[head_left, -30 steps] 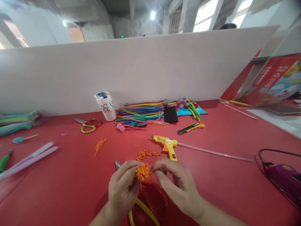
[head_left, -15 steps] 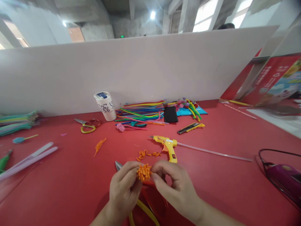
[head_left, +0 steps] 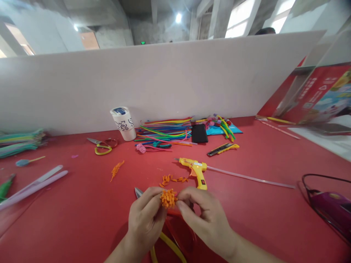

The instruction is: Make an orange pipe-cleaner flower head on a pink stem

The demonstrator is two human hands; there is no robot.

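Note:
My left hand (head_left: 146, 221) and my right hand (head_left: 204, 215) meet low in the middle of the view, both pinched on a small fuzzy orange pom-pom flower (head_left: 168, 198) held just above the red table (head_left: 82, 215). The left fingers wrap it from below and the left; the right thumb and forefinger press its right side. Under my hands lie scissors with red and yellow handles (head_left: 175, 241), their blade tip (head_left: 138, 191) poking out to the left. Loose orange scraps (head_left: 171, 179) lie just beyond, beside a yellow glue gun (head_left: 196, 170).
A white cup (head_left: 122, 123), coloured pipe cleaners (head_left: 164, 133), a black phone (head_left: 199, 133), a yellow utility knife (head_left: 222, 148) and a second pair of scissors (head_left: 101, 145) lie near the white partition (head_left: 164, 80). A purple tool with a black cord (head_left: 331, 208) sits at right.
My right fingers have shifted slightly left and down, closing tighter on the orange flower. The left hand has hardly moved.

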